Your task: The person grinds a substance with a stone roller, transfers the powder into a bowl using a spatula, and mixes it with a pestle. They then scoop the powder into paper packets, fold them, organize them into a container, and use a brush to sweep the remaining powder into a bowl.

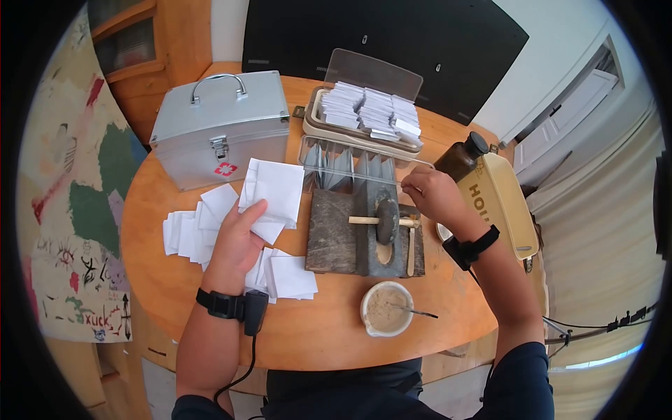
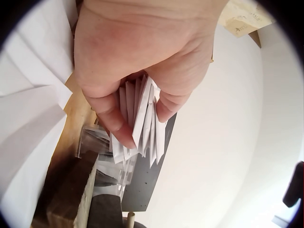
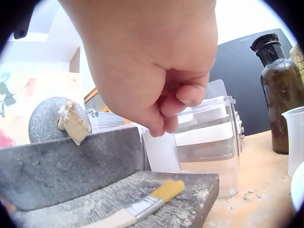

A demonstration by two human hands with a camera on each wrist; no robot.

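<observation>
My left hand (image 1: 241,234) grips a stack of folded white paper packets (image 1: 278,190), thumb on one side and fingers on the other; their layered edges (image 2: 149,126) show in the left wrist view. My right hand (image 1: 437,196), fingers curled and fingertips together, is at the right end of a clear box (image 1: 329,164) with upright sleeves. Just below those fingertips in the right wrist view is a pale sheet (image 3: 162,153); whether they touch it I cannot tell. More white packets (image 1: 290,275) lie under and beside the left forearm.
A stone trough (image 1: 371,259) with a stone-headed mallet (image 1: 386,220) and a brush (image 1: 411,252) stand mid-table. A bowl of powder (image 1: 385,311) is nearer. Behind are a silver case (image 1: 220,133), a packet-filled box (image 1: 367,112), a brown bottle (image 1: 458,161) and a yellow tin (image 1: 497,203).
</observation>
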